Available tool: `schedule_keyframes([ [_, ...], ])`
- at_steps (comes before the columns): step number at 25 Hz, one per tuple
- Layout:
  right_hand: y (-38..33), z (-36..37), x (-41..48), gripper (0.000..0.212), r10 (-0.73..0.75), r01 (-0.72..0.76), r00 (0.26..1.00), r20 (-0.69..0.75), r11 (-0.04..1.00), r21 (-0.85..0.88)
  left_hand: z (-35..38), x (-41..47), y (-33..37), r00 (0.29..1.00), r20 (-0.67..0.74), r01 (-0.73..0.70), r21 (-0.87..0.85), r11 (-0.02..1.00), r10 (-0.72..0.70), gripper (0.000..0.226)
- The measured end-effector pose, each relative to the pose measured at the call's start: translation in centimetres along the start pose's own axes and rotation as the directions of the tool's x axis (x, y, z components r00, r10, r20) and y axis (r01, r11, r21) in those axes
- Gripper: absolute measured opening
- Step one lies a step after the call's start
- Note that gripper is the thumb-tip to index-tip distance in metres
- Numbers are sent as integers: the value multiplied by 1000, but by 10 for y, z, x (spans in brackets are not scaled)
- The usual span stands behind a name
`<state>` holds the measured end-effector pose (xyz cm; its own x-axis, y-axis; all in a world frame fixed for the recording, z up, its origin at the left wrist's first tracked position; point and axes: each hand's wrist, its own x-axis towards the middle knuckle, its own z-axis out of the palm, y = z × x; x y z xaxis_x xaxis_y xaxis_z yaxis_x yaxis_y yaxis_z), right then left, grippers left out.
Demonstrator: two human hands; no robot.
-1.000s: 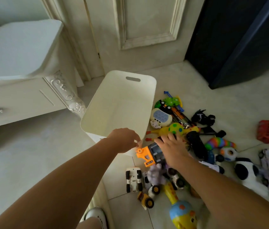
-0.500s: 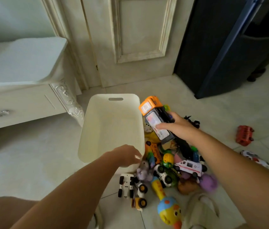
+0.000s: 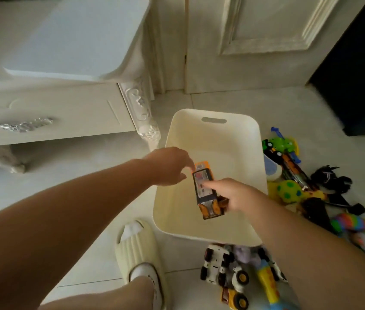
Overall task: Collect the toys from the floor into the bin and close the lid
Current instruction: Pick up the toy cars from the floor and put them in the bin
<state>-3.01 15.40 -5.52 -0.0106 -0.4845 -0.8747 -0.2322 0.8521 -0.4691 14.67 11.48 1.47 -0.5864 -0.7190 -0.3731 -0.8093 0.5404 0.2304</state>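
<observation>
A cream plastic bin (image 3: 210, 114) stands open on the tiled floor in the middle of the view. My right hand (image 3: 235, 194) holds an orange and black toy truck (image 3: 204, 186) low inside it, over the bin's bottom. My left hand (image 3: 168, 167) is curled over the bin's left rim, its fingers close to the truck's orange end. Several toys lie on the floor right of the bin, among them a yellow spotted giraffe (image 3: 289, 191) and a rainbow toy (image 3: 351, 224). White toy cars (image 3: 217, 262) sit by the bin's near edge. No lid is in view.
A white cabinet with a carved leg (image 3: 142, 113) stands left of the bin. A cream door (image 3: 255, 41) is behind, dark furniture (image 3: 360, 74) at the back right. My foot in a pale slipper (image 3: 136, 253) rests on the floor beside the bin's near left corner.
My right hand carried the truck from above the toy pile leftwards and down into the bin. My left hand shifted from the near rim to the left rim. The view swung left.
</observation>
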Motion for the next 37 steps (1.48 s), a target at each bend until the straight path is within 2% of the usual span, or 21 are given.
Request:
schedule_keyframes([
  [3, 10, 27, 31, 19, 85, -93, 987, 134, 994, 52, 24, 10, -16, 1000, -7, 11, -103, 995, -12, 49],
  [6, 16, 50, 42, 5, 99, -94, 978, 185, 995, -36, 44, 6, -31, 999, 23, -36, -35, 999, 37, 63],
  [10, 18, 64, 42, 32, 91, -63, 981, 169, 984, -164, 46, 6, -30, 999, 32, -38, -82, 996, 41, 65],
  [14, 3, 52, 17, 42, -49, 62, 996, 78, 981, -183, 24, 8, -10, 998, 49, 43, -191, 981, -34, 58],
  [17, -13, 10, -14, 44, -230, 228, 972, 50, 973, 35, -9, 19, 19, 997, -39, 53, -191, 980, -61, 47],
  [20, -19, -52, -58, 35, -394, 397, 917, -61, 891, 221, -36, 39, 60, 984, -169, 24, -214, 977, -62, 43],
  [23, 0, -120, -108, 27, -441, 495, 859, -262, 845, 202, -50, 62, 123, 974, -227, -70, -288, 955, 3, 40],
  [26, 46, -192, -131, 26, -403, 506, 812, -422, 847, 164, -43, 91, 201, 965, -256, -163, -395, 904, 62, 37],
  [28, 94, -245, -139, 27, -308, 491, 790, -530, 835, 247, -26, 114, 266, 967, -228, -218, -498, 840, 115, 34],
  [30, 144, -292, -141, 27, -189, 468, 761, -620, 823, 323, -4, 134, 328, 964, -155, -263, -501, 825, 214, 32],
  [31, 171, -313, -137, 28, -145, 422, 710, -689, 871, 252, 10, 144, 355, 958, -111, -283, -495, 821, 264, 34],
  [33, 231, -352, -131, 31, -95, 249, 558, -824, 967, 58, 42, 167, 408, 938, -1, -295, -534, 792, 348, 39],
  [34, 258, -366, -129, 33, -73, 178, 498, -864, 984, 20, 57, 178, 427, 925, 39, -293, -556, 778, 377, 39],
  [35, 284, -379, -124, 35, -43, 93, 462, -886, 996, 0, 71, 187, 446, 917, 75, -283, -571, 770, 393, 39],
  [37, 326, -399, -112, 44, 68, -132, 441, -895, 991, 11, 93, 200, 474, 908, 145, -241, -587, 773, 393, 42],
])
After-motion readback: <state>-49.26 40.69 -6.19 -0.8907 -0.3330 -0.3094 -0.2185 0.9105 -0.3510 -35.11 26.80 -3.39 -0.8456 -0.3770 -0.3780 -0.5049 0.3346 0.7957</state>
